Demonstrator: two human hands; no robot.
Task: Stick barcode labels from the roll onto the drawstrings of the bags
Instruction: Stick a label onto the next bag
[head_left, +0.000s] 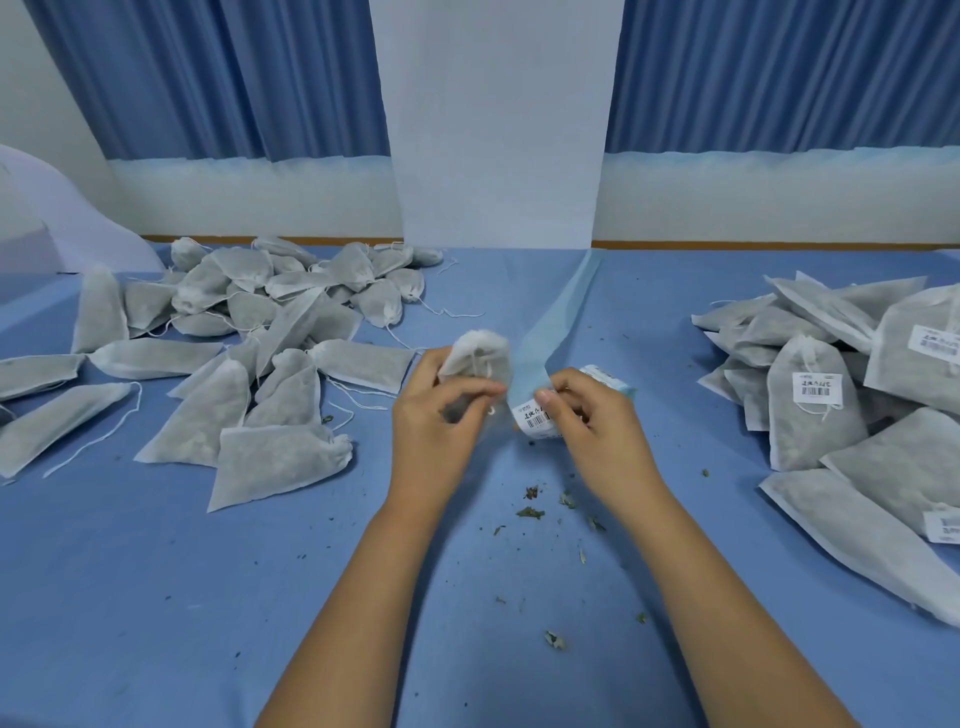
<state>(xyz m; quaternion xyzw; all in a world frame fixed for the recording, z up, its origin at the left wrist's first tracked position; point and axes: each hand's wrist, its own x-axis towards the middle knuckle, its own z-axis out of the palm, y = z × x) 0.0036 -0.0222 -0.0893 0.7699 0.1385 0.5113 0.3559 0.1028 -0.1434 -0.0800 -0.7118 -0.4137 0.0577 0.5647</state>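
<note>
Above the blue bench (156, 571), the left hand (441, 415) grips a drawstring bag (475, 353), gathered neck up. The right hand (592, 421) holds the label roll (608, 382), its thumb on a barcode label (532, 421) that seems partly peeled from the backing strip (550, 322). Unlabelled bags (249, 322) lie heaped at left, labelled bags (821, 405) at right, and herb crumbs (530, 512) lie between the forearms.

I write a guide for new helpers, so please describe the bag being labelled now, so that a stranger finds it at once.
On the blue table, look between the left pile and the right pile. There the left hand holds one bag up, beside the label strip in the right hand. It alone is held; all others lie on the table.
</note>
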